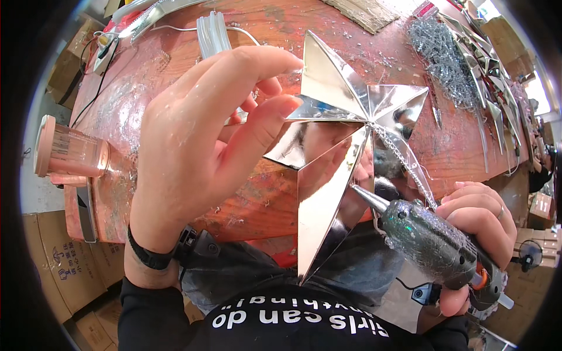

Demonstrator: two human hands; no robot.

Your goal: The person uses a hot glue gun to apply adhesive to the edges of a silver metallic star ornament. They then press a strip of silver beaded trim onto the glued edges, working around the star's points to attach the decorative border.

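Observation:
A shiny silver five-pointed star (325,202) with raised, folded faces leans over the table's near edge. My left hand (193,126) holds the star by its left point, the thumb on that point and the index fingertip at the upper point's edge. In my right hand (483,219) is a dark glue gun (430,240), gripped by its body. Its metal nozzle is at the ridge of the star's lower point; whether it touches cannot be made out. A thin strand of silver tinsel (404,158) runs from the star's centre along a ridge toward my right fingers.
The worn red table (175,58) bears a bundle of clear glue sticks (212,35), a heap of silver tinsel (442,61) and more silver pieces (494,111). A pink-lidded cup (70,149) and a power strip (106,50) are at left. Cardboard boxes (70,263) stand below.

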